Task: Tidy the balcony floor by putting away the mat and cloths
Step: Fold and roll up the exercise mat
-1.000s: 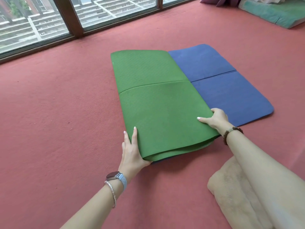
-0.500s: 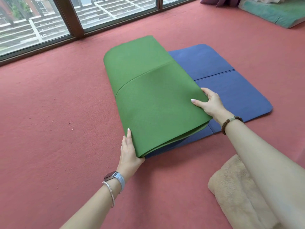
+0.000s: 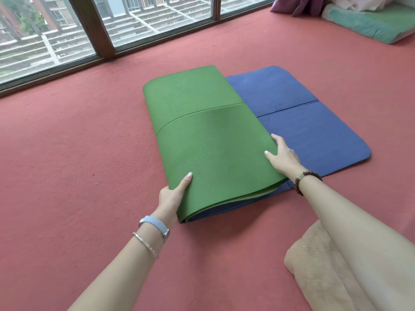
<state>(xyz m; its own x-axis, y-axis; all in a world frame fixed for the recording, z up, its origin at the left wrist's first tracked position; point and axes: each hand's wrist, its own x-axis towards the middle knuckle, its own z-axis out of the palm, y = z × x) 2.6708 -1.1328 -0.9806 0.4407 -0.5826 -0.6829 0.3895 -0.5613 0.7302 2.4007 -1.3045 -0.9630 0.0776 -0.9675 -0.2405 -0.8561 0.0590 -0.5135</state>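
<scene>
A mat lies on the red carpet, green (image 3: 208,140) on one face and blue (image 3: 298,129) on the other. Its green part is folded loosely over the blue part, which lies flat to the right. My left hand (image 3: 173,196) grips the fold's near left corner, thumb on top and fingers underneath. My right hand (image 3: 283,158) holds the fold's right edge, with the thumb on the green face. A beige fluffy cloth (image 3: 325,279) lies at the near right, partly hidden by my right arm.
A window with a dark brown frame (image 3: 94,30) runs along the far side of the carpet (image 3: 67,167). A teal cushion (image 3: 372,25) and a purple cloth (image 3: 298,5) lie in the far right corner.
The green fold rose off the floor, shifted over the blue part and has come down lower again. My left hand went from lying flat beside the mat to gripping its corner.
</scene>
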